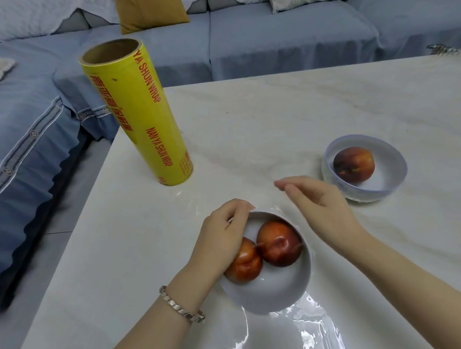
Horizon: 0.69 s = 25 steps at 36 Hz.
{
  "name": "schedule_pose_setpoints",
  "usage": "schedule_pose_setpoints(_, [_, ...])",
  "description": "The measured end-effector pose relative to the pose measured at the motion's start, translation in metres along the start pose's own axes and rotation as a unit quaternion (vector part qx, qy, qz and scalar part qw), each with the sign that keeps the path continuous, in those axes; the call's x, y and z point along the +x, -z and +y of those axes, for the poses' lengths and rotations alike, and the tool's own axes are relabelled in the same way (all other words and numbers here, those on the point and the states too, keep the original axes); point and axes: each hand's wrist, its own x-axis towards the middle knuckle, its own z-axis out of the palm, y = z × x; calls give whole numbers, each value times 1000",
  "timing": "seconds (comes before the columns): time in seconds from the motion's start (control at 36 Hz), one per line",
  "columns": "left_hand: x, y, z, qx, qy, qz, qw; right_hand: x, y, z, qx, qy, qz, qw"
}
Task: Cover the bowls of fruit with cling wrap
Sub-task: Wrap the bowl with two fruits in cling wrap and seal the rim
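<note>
On the pale table (280,118) a white bowl (274,288) with two red fruits (279,243) sits close to the person. The left hand (221,235) curls over the bowl's near-left rim, its grip closed on the rim and on a clear film (309,336) that gleams over the bowl and spills onto the table. The right hand (321,205) hovers just beyond the bowl, fingers loosely together; whether they pinch the film I cannot tell. A second bowl (363,168) with one fruit stands uncovered farther right. The yellow wrap roll (139,111) stands upright at the table's left edge.
</note>
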Motion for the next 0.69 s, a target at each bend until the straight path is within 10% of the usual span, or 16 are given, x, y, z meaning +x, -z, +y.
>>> schedule_pose_setpoints(0.11, [-1,1,-3,1,3,6,1000,-22,-9,-2,-18,29,-148,988])
schedule_pose_setpoints(0.33, [2,3,-6,-20,44,22,999,-23,-1,22,2,-124,-145,982])
schedule_pose_setpoints(0.44, [2,2,-12,-71,129,96,984,-33,6,32,187,-232,-112,948])
schedule_pose_setpoints(0.69, [9,9,8,-19,155,11,988,-22,5,17,165,-162,-55,971])
